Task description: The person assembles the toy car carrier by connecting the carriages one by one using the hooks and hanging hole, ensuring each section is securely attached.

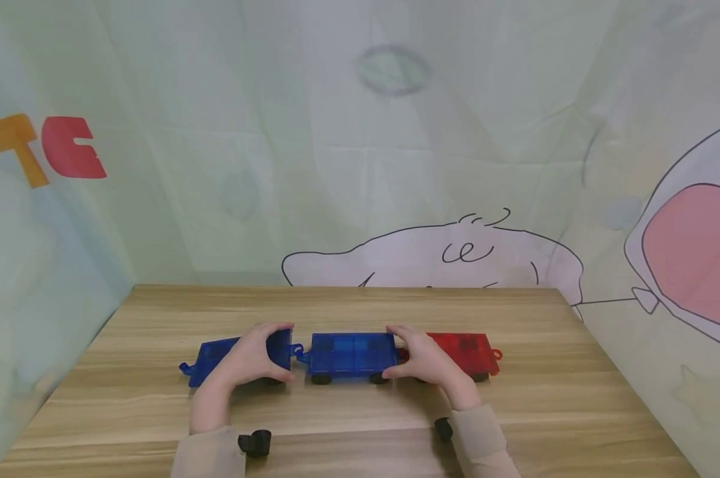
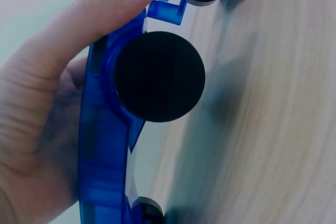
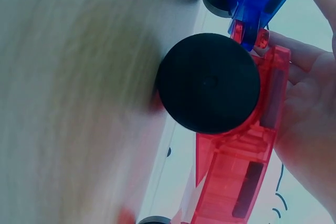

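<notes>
Three toy train cars stand in a row on the table. My left hand [image 1: 249, 358] grips the left blue car [image 1: 215, 355] near its right end, thumb on the near side, fingers on the far side. That car sits at a slant to the others. Its ring overlaps the hook of the middle blue car [image 1: 352, 355]; I cannot tell whether they are linked. My right hand [image 1: 422, 358] holds the middle car's right end between thumb and fingers. Behind that hand's palm is the red car [image 1: 470, 352], its red coupling [image 3: 238, 31] around the blue hook.
The wooden table [image 1: 360, 425] ends at a printed cloth backdrop [image 1: 360, 166]. Black wrist devices [image 1: 255, 443] sit by both sleeves. Black wheels [image 3: 210, 82] show beneath the cars.
</notes>
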`<action>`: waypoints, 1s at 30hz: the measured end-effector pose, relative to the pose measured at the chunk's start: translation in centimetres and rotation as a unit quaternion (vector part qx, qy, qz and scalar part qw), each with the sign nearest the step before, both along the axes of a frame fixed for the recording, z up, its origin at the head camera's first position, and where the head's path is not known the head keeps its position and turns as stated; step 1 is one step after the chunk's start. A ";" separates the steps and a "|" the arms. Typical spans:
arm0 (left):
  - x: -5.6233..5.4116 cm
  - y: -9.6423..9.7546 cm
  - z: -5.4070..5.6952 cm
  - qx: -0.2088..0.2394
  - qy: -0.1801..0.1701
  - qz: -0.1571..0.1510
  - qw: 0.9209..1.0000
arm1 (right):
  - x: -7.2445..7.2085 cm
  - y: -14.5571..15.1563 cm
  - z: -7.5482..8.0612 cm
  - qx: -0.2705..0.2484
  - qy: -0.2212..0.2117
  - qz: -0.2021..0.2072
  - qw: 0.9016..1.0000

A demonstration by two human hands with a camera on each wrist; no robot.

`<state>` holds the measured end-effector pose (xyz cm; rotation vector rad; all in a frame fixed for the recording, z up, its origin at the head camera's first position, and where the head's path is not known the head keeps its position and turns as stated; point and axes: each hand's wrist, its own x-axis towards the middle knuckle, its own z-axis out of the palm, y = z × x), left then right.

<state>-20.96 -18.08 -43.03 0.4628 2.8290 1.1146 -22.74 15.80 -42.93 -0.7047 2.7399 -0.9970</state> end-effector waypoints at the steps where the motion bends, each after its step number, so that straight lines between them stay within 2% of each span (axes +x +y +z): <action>1: 0.0 0.0 0.0 -0.001 0.001 -0.001 1.000 | 0.0 0.0 0.0 0.000 0.000 0.001 1.000; 15: 0.1 0.3 0.1 -0.004 -0.002 0.001 1.000 | -0.1 0.1 -0.2 0.002 0.001 0.001 1.000; 30: -0.1 0.4 -0.1 -0.016 0.018 -0.010 1.000 | -0.3 0.1 -0.4 0.004 0.009 0.008 1.000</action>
